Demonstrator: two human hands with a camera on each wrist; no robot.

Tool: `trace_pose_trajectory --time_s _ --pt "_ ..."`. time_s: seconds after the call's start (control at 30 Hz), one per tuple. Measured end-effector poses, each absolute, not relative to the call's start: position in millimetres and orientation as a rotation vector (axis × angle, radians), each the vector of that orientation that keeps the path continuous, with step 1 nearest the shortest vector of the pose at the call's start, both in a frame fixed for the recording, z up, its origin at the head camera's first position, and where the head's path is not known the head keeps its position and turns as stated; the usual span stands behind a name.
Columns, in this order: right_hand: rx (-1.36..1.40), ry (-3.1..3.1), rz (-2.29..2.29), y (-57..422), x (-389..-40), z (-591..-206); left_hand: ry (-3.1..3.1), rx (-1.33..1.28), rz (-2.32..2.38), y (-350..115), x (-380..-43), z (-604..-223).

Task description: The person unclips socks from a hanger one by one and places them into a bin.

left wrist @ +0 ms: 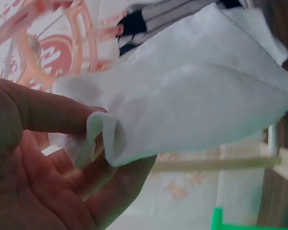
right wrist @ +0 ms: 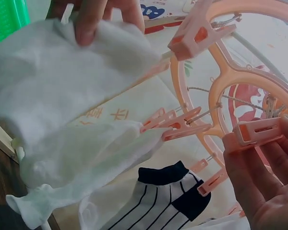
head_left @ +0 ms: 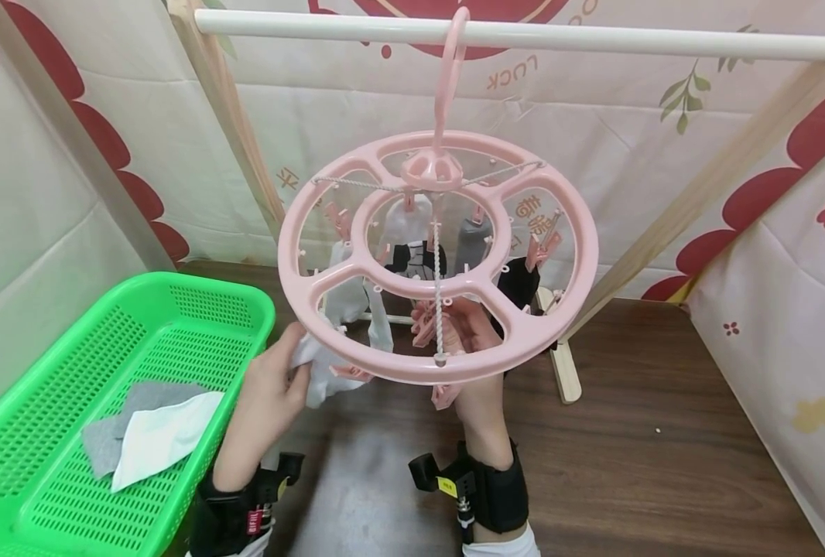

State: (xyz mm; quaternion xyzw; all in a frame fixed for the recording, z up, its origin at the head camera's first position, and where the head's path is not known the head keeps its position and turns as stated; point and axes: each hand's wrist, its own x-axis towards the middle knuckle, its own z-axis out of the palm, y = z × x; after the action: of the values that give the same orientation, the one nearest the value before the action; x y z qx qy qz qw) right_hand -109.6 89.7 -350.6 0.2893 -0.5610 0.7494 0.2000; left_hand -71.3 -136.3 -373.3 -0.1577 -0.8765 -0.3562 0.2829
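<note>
My left hand (head_left: 266, 398) pinches a white sock (left wrist: 182, 100) at its edge between thumb and fingers, just left of the round pink drying hanger (head_left: 583, 247). Under the hanger's front rim, my right hand (head_left: 474, 329) holds a pink clothespin (right wrist: 254, 133) between thumb and fingers; no cloth shows in that clothespin. In the right wrist view, another white sock (right wrist: 81, 153) hangs from pink clips beside the held one. A striped sock with dark cuff and heel (right wrist: 153, 203) hangs from a clip lower down. Farther around the ring hang a grey sock (head_left: 471, 246) and a black sock (head_left: 519, 282).
The hanger's hook (head_left: 447, 77) sits over a white rod (head_left: 315, 27) on a wooden stand (head_left: 227, 116). At left, a green basket (head_left: 255, 302) contains a grey cloth piece (head_left: 106, 441) and a white one (head_left: 165, 433). A stand foot (head_left: 566, 375) rests on the brown wooden surface (head_left: 663, 480).
</note>
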Motion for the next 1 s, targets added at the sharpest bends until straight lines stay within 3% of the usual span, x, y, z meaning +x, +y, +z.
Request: trace_pose_trajectory --time_s 0.87,1.0 --pt "0.792 -1.684 2.388 92.2 -108.3 -349.0 -2.235 0.126 -0.844 -202.2 -32.1 -342.0" --pt "0.909 -1.704 2.4 92.3 -115.1 -357.0 -2.198 0.207 -0.794 -208.6 -27.5 -339.7"
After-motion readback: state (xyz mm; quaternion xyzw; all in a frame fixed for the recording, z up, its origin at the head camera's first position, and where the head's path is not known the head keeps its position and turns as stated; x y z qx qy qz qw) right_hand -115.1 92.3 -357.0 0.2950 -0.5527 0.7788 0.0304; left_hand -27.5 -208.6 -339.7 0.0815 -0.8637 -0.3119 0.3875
